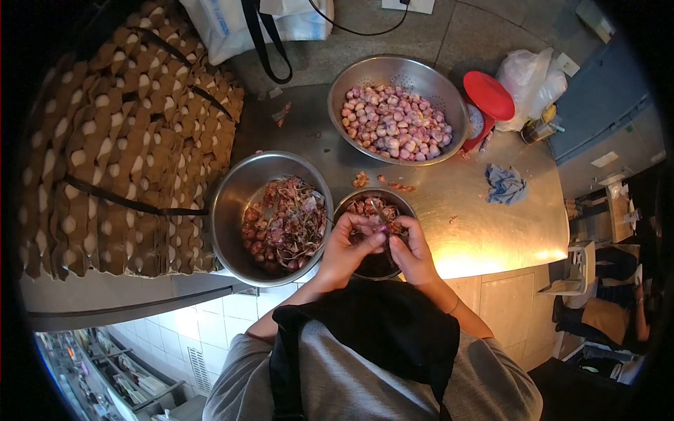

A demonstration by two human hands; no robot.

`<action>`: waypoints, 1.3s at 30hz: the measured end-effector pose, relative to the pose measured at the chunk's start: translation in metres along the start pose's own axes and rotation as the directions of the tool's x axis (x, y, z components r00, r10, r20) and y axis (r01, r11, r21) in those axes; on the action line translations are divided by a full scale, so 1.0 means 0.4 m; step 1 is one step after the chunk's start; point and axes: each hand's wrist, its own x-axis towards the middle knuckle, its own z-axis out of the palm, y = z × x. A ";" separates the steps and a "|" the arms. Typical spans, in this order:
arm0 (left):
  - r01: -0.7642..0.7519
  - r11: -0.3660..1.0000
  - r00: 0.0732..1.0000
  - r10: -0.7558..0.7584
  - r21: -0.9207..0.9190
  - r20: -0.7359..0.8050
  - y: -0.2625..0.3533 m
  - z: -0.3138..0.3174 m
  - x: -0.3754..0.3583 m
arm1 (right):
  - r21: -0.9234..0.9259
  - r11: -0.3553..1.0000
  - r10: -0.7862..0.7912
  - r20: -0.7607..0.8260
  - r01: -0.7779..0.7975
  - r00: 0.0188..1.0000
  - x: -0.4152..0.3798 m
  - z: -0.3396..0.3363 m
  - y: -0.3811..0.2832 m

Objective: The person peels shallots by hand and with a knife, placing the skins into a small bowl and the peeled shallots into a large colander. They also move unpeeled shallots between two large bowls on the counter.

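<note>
Left hand [349,243]: fingers curled shut on a shallot [381,229], above the small bowl.
Right hand [411,249]: touching the left, thumb and fingers pinched on the same shallot.
Small bowl [351,201]: directly under both hands, near the table's front edge; holds a few shallots and skins, mostly hidden by the hands.
Peel bowl [232,210]: touching the small bowl on its left; filled with loose skins and some bulbs.
Egg trays [119,140]: strapped stack crowding the peel bowl's left side.
Scraps [361,179]: just beyond the small bowl.
Cloth [505,184]: crumpled, farther right.
Colander [337,91]: far side, full of peeled shallots.
Red scale [488,95]: just beside the colander.
</note>
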 end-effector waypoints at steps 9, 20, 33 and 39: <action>-0.042 0.996 0.999 0.039 0.082 0.029 0.005 0.001 0.007 | 0.153 0.973 0.154 0.138 -0.174 0.978 -0.014 -0.006 -0.060; 0.063 0.994 0.995 -0.070 0.093 0.069 0.050 0.004 -0.009 | 0.167 0.927 0.332 0.053 -0.337 0.942 0.007 -0.057 -0.082; 0.077 0.961 0.996 -0.061 -0.264 0.066 0.023 -0.013 0.005 | 0.065 0.959 0.254 0.222 -0.275 0.941 -0.040 -0.024 -0.075; 0.016 0.960 0.999 -0.006 -0.281 0.037 0.019 -0.009 0.008 | 0.022 0.983 0.174 0.218 -0.183 0.960 -0.046 -0.015 -0.048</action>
